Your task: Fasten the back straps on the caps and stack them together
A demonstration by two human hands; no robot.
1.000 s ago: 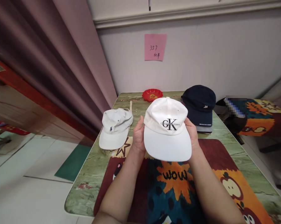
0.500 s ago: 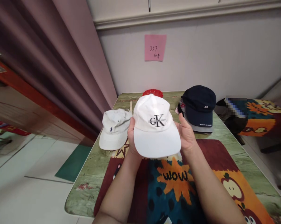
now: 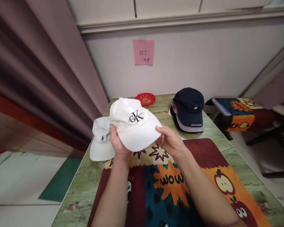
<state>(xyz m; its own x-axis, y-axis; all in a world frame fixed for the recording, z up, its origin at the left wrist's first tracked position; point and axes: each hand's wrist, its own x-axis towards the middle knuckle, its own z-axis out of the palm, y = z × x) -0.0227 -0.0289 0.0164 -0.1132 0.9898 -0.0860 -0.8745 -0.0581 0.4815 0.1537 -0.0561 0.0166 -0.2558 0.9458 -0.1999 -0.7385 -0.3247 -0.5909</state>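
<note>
A white cap with a black CK-style logo is held up above the table, its brim pointing down and to the right. My left hand grips its lower left side, thumb on the outside. With thumb and fingers my right hand pinches the right edge of the brim. Behind and left of it, a pale cap with a small dark emblem lies on the table, partly covered by the held cap. A stack of caps, navy one on top, stands at the back right.
A red scalloped dish sits at the table's back edge. A colourful mat covers the front of the green table. Beyond the right edge stands another surface with a similar patterned cloth. A pink note is on the wall.
The white cap has moved left and turned, its brim now angled right. My right hand has shifted from the cap's side to the brim edge. The camera view has also shifted.
</note>
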